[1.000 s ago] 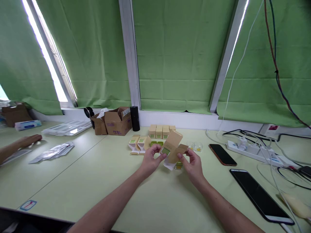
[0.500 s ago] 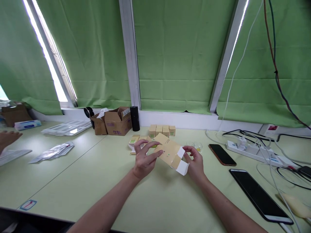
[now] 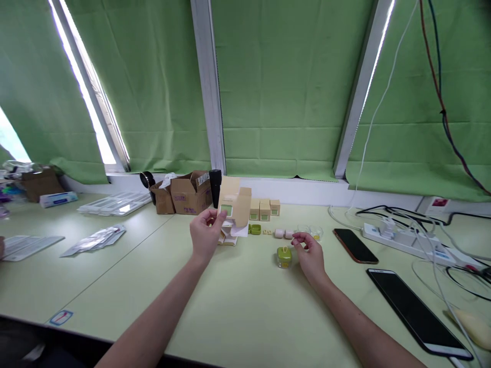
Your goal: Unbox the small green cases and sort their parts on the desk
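My left hand (image 3: 207,232) pinches a tan cardboard box (image 3: 242,207), its flaps standing loose and a green square printed on it. Lower down, behind that hand, other folded cardboard (image 3: 229,237) partly shows. My right hand (image 3: 309,255) hovers with curled fingers slightly apart, and I see nothing held in it. Just left of it stands a small clear jar with a green lid (image 3: 284,257). Beyond the fingertips lie pale pink cylinders (image 3: 283,233) and clear round cups (image 3: 315,233). A green square frame (image 3: 255,229) sits right of the held box.
Several small tan boxes (image 3: 264,209) stand in a row at the back. To the right lie two phones (image 3: 355,245) and a power strip (image 3: 402,240) with tangled cables. Brown cartons (image 3: 191,193), plastic trays (image 3: 115,202) and packets (image 3: 94,240) occupy the left.
The tan box has moved left and up in my left hand, now held more upright. My right hand has let go of it. The green-lidded jar now shows.
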The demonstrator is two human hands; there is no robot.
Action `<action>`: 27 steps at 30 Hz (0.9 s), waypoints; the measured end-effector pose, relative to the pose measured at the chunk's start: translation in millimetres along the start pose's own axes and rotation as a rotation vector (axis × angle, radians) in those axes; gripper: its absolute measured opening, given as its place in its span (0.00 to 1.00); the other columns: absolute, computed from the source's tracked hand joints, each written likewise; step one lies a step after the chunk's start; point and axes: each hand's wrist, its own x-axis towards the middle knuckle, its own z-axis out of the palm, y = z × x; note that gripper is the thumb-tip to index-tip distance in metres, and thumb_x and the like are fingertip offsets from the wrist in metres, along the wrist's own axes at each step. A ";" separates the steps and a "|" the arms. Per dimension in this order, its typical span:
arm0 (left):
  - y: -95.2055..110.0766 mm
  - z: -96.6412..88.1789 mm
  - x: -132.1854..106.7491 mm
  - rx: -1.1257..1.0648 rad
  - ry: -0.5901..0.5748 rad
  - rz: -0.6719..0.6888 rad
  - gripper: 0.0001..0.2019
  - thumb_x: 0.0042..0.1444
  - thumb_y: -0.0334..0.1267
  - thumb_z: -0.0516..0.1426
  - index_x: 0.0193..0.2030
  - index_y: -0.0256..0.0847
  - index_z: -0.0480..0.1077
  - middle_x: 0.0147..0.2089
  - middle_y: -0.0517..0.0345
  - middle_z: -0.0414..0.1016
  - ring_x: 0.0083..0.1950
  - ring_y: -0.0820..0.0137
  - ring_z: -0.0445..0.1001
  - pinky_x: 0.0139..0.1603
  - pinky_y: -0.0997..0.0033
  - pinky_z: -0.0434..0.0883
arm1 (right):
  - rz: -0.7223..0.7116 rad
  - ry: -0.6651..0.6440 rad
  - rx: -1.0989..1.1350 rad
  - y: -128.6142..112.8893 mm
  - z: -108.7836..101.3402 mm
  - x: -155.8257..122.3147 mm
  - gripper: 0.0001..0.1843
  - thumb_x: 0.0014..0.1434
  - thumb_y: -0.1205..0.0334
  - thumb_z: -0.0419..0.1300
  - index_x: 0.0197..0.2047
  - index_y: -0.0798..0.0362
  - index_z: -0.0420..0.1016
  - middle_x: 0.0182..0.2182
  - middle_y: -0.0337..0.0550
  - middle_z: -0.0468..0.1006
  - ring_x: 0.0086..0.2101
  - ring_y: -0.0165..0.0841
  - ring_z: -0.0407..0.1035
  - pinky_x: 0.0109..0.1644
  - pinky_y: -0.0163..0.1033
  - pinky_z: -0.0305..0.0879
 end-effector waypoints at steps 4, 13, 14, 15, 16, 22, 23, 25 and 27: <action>-10.4 -28.2 2.9 0.071 -0.210 -0.286 0.19 0.50 0.55 0.66 0.28 0.40 0.71 0.23 0.59 0.75 0.23 0.72 0.67 0.25 0.73 0.60 | 0.002 -0.016 -0.006 0.8 -0.2 0.4 0.16 0.57 0.48 0.62 0.41 0.51 0.79 0.34 0.44 0.81 0.38 0.41 0.72 0.43 0.43 0.60; -54.4 -67.5 -37.0 0.286 -0.355 -0.521 0.24 0.46 0.61 0.64 0.25 0.43 0.62 0.19 0.63 0.71 0.19 0.72 0.64 0.24 0.73 0.58 | 0.005 -0.043 -0.037 6.7 0.5 0.5 0.16 0.57 0.49 0.61 0.42 0.51 0.79 0.34 0.45 0.81 0.36 0.41 0.72 0.40 0.42 0.60; -58.5 -68.5 -40.2 0.295 -0.380 -0.531 0.24 0.46 0.62 0.64 0.25 0.43 0.62 0.18 0.63 0.70 0.19 0.72 0.65 0.24 0.73 0.59 | 0.009 -0.046 -0.037 6.7 0.6 0.3 0.16 0.57 0.49 0.61 0.42 0.51 0.79 0.33 0.45 0.81 0.36 0.40 0.72 0.40 0.42 0.60; -62.0 -68.9 -42.7 0.301 -0.395 -0.536 0.24 0.46 0.62 0.63 0.26 0.44 0.62 0.18 0.63 0.70 0.19 0.72 0.64 0.24 0.73 0.59 | 0.011 -0.048 -0.038 6.6 0.7 0.1 0.16 0.57 0.49 0.61 0.42 0.52 0.79 0.33 0.44 0.81 0.35 0.40 0.72 0.40 0.42 0.60; -64.6 -69.0 -44.5 0.307 -0.416 -0.541 0.24 0.46 0.62 0.63 0.26 0.44 0.62 0.18 0.63 0.70 0.19 0.71 0.65 0.24 0.72 0.59 | 0.012 -0.050 -0.038 6.6 0.9 0.0 0.16 0.57 0.49 0.61 0.42 0.52 0.79 0.33 0.44 0.81 0.35 0.40 0.72 0.39 0.42 0.60; -64.4 -68.0 -43.1 0.500 -0.497 -0.437 0.21 0.53 0.59 0.59 0.26 0.44 0.64 0.21 0.61 0.72 0.24 0.67 0.68 0.27 0.70 0.59 | 0.017 -0.059 -0.031 8.9 1.7 1.2 0.16 0.56 0.49 0.62 0.41 0.52 0.80 0.32 0.43 0.81 0.35 0.40 0.72 0.39 0.42 0.60; -62.8 -68.0 -42.5 0.558 -0.494 -0.393 0.20 0.54 0.58 0.58 0.26 0.44 0.64 0.23 0.59 0.73 0.26 0.66 0.69 0.28 0.70 0.58 | 0.018 -0.062 -0.030 9.5 1.8 1.4 0.16 0.56 0.50 0.62 0.42 0.52 0.80 0.32 0.43 0.81 0.34 0.40 0.71 0.39 0.42 0.60; -59.8 -67.9 -42.4 0.657 -0.489 -0.321 0.19 0.57 0.56 0.57 0.25 0.44 0.64 0.27 0.56 0.75 0.30 0.63 0.71 0.30 0.69 0.59 | 0.017 -0.069 -0.028 10.4 2.1 1.7 0.16 0.56 0.50 0.62 0.42 0.52 0.80 0.32 0.43 0.81 0.34 0.40 0.71 0.38 0.42 0.60; -57.7 -67.5 -43.3 0.723 -0.505 -0.287 0.19 0.60 0.55 0.55 0.26 0.44 0.65 0.29 0.54 0.76 0.31 0.62 0.72 0.30 0.68 0.59 | 0.018 -0.078 -0.027 11.1 2.3 1.7 0.16 0.56 0.50 0.61 0.42 0.52 0.80 0.32 0.43 0.81 0.34 0.40 0.72 0.38 0.42 0.60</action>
